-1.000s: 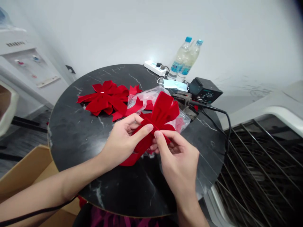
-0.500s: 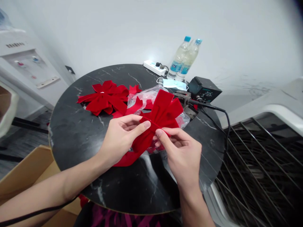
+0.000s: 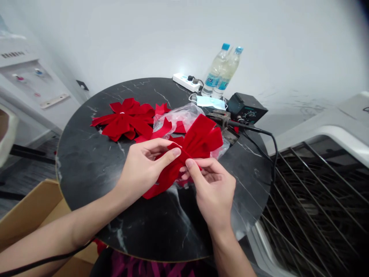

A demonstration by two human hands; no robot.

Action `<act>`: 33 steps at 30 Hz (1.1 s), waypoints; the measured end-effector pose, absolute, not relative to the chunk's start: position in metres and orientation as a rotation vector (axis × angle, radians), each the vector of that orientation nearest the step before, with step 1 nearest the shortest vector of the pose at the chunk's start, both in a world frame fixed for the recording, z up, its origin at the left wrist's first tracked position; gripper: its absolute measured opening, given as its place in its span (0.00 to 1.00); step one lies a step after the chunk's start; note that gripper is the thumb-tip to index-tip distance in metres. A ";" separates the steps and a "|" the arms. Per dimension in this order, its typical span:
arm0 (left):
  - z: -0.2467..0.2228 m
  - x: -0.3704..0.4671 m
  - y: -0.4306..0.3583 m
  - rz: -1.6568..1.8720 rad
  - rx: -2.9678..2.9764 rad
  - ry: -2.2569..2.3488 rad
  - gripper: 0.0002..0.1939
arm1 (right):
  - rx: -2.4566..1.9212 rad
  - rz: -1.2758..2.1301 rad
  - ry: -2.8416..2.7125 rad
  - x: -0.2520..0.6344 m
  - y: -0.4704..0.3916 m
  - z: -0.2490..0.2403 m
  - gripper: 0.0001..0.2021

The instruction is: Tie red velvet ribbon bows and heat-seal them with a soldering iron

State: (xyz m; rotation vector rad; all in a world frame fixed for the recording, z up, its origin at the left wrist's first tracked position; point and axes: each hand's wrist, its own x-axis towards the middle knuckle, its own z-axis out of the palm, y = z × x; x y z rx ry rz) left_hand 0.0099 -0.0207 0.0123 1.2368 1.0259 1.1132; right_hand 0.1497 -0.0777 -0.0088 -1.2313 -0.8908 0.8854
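Item: 1 red bow [image 3: 203,136], velvety-looking. Your left hand [image 3: 141,165] and right hand [image 3: 216,188]: narrow, thumb-to-finger pinches on its central strip. Handling, as judged: light, even tension; strip flat, loops uncrushed. Location: between your fingertips, loops fanning beyond, above the surface [image 3: 155,231]; another red bow [image 3: 123,121] farther left.

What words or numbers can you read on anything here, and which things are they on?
None can be read for sure.
Two bottles: blue labels with writing too small and blurred to read.
Water dispenser: a dark row of marks, too blurred to read.
Black box with a dial: tiny pale marks around the dial, too small to read.
Red bow in the hands: no writing that I can see.
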 end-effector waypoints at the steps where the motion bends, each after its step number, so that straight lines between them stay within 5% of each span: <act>1: 0.013 0.010 -0.021 1.121 1.271 1.047 0.08 | -1.226 0.886 -0.893 0.149 -0.078 -0.009 0.08; 10: 0.006 0.006 -0.016 1.074 1.139 1.040 0.13 | -1.245 0.835 -0.905 0.151 -0.080 -0.012 0.08; 33: 0.036 0.003 -0.008 0.966 1.763 0.949 0.05 | -1.240 0.764 -0.932 0.150 -0.080 -0.010 0.08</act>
